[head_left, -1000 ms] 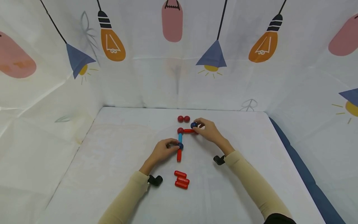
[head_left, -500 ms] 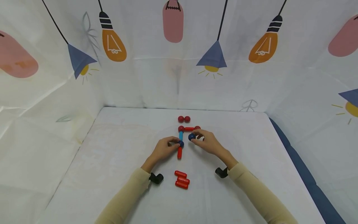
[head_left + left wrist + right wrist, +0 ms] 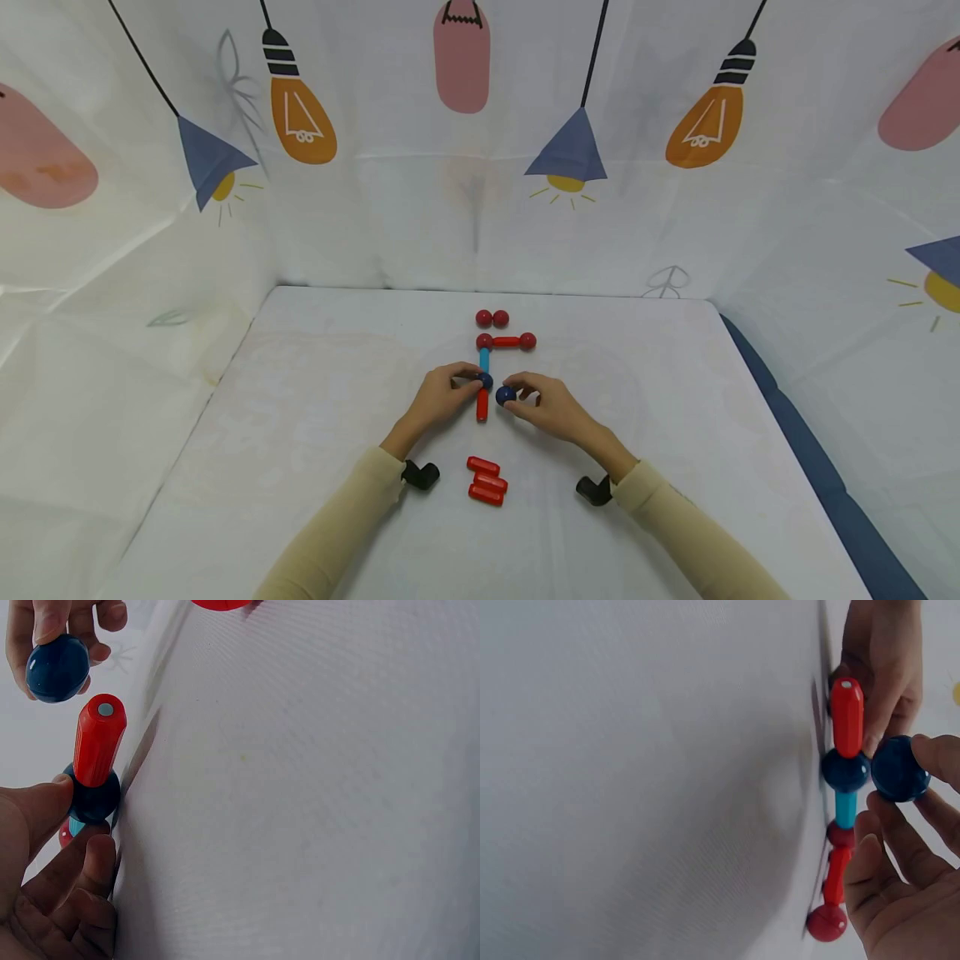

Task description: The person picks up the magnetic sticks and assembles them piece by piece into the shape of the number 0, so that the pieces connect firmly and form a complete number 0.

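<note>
My left hand (image 3: pixel 441 395) pinches a blue ball (image 3: pixel 96 796) joined between a light-blue rod (image 3: pixel 484 360) and a red rod (image 3: pixel 482 405) that points toward me. The far end of the light-blue rod meets a red ball (image 3: pixel 484 342). From there another red rod (image 3: pixel 506 342) runs right to a second red ball (image 3: pixel 528 341). Between thumb and fingers, my right hand (image 3: pixel 551 407) holds a loose blue ball (image 3: pixel 900 769). It is just right of the near red rod, apart from that rod's free end, where a small grey disc shows in the left wrist view.
Two loose red balls (image 3: pixel 492 318) sit side by side behind the joined pieces. Several red rods (image 3: pixel 487 482) lie together nearer to me, between the forearms. The white table (image 3: pixel 337 333) ends at a printed white cloth (image 3: pixel 420 208) at the back.
My right hand has come toward me with the blue ball, from beside the far right red ball to beside the near red rod. The left hand and joined pieces have shifted slightly away from me.
</note>
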Tool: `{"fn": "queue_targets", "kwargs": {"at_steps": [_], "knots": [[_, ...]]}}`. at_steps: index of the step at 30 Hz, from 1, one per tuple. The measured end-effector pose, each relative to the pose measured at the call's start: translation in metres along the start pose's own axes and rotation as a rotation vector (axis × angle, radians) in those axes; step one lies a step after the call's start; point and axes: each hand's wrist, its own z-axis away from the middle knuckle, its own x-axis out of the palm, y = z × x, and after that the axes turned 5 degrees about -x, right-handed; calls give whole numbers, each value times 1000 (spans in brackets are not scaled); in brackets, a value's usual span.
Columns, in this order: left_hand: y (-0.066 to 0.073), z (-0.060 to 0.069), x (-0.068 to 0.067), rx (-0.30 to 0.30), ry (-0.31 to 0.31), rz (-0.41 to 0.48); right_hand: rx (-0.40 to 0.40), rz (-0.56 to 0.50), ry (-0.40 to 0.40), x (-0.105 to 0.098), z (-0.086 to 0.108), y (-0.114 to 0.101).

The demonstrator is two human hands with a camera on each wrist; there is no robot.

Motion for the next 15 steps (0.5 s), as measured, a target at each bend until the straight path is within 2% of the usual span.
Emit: {"fn": "queue_targets", "kwargs": {"at_steps": [9, 15], "knots": [[1, 0, 2, 46, 34, -23, -52, -29, -36, 17, 10, -3], [2, -1, 2, 28, 42, -26, -46, -62, -78, 27, 14, -4]]}}
